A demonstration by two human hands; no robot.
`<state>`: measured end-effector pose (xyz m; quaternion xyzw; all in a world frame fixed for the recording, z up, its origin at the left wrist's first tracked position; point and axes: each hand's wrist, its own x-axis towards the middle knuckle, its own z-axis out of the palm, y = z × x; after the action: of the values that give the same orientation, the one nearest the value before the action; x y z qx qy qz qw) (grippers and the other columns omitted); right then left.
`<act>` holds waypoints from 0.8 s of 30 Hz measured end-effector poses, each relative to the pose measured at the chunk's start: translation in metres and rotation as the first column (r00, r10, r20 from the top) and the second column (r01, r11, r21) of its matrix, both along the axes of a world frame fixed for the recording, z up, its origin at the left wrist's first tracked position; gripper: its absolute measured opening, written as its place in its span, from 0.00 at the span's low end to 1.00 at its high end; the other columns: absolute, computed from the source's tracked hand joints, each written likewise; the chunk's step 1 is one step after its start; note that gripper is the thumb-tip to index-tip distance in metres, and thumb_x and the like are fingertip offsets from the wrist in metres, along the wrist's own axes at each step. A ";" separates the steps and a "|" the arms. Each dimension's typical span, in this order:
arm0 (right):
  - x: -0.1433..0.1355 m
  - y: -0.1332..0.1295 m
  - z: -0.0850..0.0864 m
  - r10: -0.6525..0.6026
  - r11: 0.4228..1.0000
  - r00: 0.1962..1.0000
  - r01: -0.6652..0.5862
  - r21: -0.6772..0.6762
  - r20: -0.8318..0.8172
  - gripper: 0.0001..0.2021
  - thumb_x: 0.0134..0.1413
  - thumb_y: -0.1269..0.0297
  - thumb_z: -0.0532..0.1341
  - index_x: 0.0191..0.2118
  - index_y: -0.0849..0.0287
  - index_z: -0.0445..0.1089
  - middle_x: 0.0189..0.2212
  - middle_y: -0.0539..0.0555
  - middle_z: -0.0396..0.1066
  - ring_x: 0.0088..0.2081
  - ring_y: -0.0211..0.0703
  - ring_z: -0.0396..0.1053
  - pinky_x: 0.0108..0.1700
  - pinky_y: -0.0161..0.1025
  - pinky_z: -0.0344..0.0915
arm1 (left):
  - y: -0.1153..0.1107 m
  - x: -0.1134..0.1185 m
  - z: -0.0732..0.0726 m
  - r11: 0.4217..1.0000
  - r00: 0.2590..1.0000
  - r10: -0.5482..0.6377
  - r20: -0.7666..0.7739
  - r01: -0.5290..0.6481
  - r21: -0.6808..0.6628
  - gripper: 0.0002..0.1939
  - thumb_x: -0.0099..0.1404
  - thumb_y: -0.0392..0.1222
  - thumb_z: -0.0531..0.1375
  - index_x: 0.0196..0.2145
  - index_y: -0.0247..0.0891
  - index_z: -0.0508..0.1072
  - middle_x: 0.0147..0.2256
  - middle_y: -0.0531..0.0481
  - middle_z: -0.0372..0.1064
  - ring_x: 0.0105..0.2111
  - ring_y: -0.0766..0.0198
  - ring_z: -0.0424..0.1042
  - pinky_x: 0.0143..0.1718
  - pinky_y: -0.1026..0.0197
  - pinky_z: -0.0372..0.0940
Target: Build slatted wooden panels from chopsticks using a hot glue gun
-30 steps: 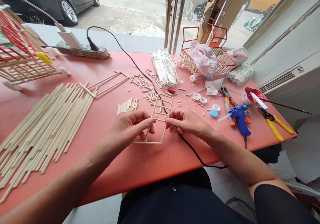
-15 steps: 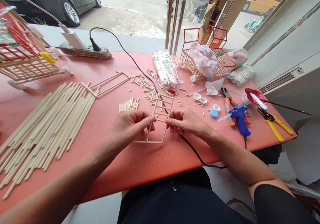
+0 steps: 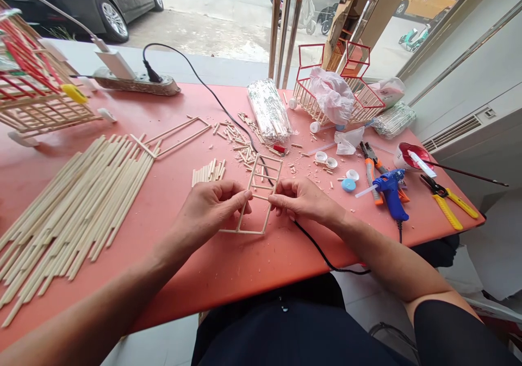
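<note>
Between my two hands is a small ladder-like frame (image 3: 250, 231) of pale wooden sticks, with several rungs across two side rails. My left hand (image 3: 218, 204) pinches the left rail with thumb and fingers at one rung (image 3: 260, 197). On the other side, my right hand (image 3: 300, 198) grips the right rail at that same rung's end. The fingertips hide the joints there. Just behind my left hand lies a row of short cut sticks (image 3: 209, 171). A heap of stick offcuts (image 3: 243, 151) lies beyond the frame.
Long sticks (image 3: 77, 208) cover the table's left side, near a rectangular stick frame (image 3: 179, 144). A blue glue gun (image 3: 392, 194), pliers (image 3: 370, 170) and yellow-handled cutters (image 3: 446, 205) lie right. A black cable (image 3: 204, 86) crosses the table. Stick-built models (image 3: 49, 110) stand behind.
The view has shifted very slightly. Both hands keep the same grip on the stick frame, which has barely moved.
</note>
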<state>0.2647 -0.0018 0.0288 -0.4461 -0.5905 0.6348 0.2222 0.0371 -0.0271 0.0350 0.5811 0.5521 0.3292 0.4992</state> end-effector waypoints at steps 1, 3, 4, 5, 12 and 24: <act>0.000 0.000 0.000 -0.002 1.000 1.000 0.002 -0.002 -0.002 0.23 0.50 0.46 0.76 0.30 0.60 0.71 0.24 0.50 0.75 0.22 0.32 0.68 0.20 0.28 0.62 | 0.000 0.000 0.000 1.000 1.000 0.001 -0.002 -0.001 0.004 0.20 0.60 0.58 0.68 0.22 0.40 0.79 0.21 0.50 0.74 0.23 0.64 0.69 0.27 0.64 0.63; -0.001 0.000 0.001 -0.005 1.000 1.000 0.005 -0.006 -0.006 0.23 0.49 0.46 0.77 0.29 0.60 0.70 0.24 0.49 0.75 0.21 0.31 0.67 0.19 0.27 0.62 | 0.000 0.000 0.000 1.000 1.000 -0.001 -0.014 0.001 0.010 0.20 0.61 0.58 0.68 0.22 0.40 0.79 0.21 0.50 0.75 0.23 0.64 0.70 0.27 0.64 0.63; -0.001 0.000 0.002 -0.008 1.000 1.000 0.008 -0.010 -0.011 0.23 0.49 0.46 0.77 0.29 0.60 0.70 0.24 0.49 0.75 0.22 0.32 0.68 0.19 0.27 0.62 | 0.000 0.000 0.001 1.000 1.000 -0.002 -0.019 0.002 0.012 0.20 0.61 0.58 0.68 0.22 0.40 0.79 0.21 0.50 0.75 0.23 0.64 0.69 0.27 0.64 0.63; -0.001 -0.001 0.002 -0.011 1.000 1.000 0.011 -0.016 -0.015 0.23 0.48 0.46 0.77 0.29 0.60 0.70 0.25 0.50 0.75 0.23 0.33 0.69 0.19 0.27 0.63 | 0.000 0.000 0.002 1.000 1.000 -0.002 -0.020 0.003 0.013 0.20 0.61 0.58 0.68 0.22 0.40 0.79 0.21 0.50 0.75 0.23 0.64 0.69 0.27 0.64 0.63; 0.000 0.001 0.000 -0.039 0.999 0.999 0.039 0.030 -0.006 0.19 0.54 0.49 0.74 0.30 0.60 0.72 0.28 0.52 0.77 0.26 0.35 0.72 0.21 0.28 0.64 | 0.001 0.000 0.017 0.999 1.000 -0.012 0.020 0.013 -0.051 0.21 0.61 0.61 0.65 0.27 0.38 0.80 0.29 0.46 0.80 0.23 0.64 0.72 0.28 0.63 0.69; 0.000 0.001 -0.005 -0.027 1.000 0.998 0.027 0.002 -0.057 0.19 0.56 0.49 0.73 0.33 0.61 0.74 0.31 0.55 0.80 0.29 0.36 0.74 0.22 0.28 0.67 | 0.000 -0.002 0.015 0.999 1.000 0.025 0.016 -0.024 -0.049 0.16 0.59 0.55 0.68 0.28 0.39 0.81 0.29 0.48 0.79 0.23 0.66 0.68 0.26 0.64 0.67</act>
<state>0.2648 -0.0012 0.0239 -0.4356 -0.5787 0.6434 0.2479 0.0352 -0.0272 0.0495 0.5591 0.5629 0.3266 0.5138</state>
